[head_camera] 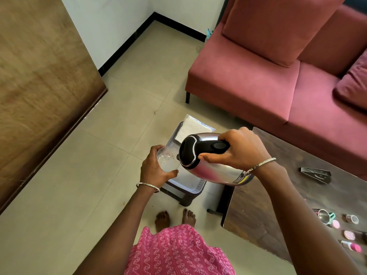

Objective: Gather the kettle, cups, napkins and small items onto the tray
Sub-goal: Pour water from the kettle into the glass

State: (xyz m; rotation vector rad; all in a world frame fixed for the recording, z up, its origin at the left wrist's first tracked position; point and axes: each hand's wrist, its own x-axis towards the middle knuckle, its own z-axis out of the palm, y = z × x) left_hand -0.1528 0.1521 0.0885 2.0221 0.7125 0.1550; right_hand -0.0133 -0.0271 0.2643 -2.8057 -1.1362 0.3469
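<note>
Right hand (236, 149) wrapped round kettle (210, 161) handle, kettle tipped, spout at cup (168, 161) rim. Left hand (156, 169) closed round cup. Both above tray (198, 188) on stool – napkins (191, 129) already there. Keep spout inside rim, level slowly – then set both down.

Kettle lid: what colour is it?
Black, with a silver rim, on the steel kettle held in the right hand. Head view, the only one.
</note>
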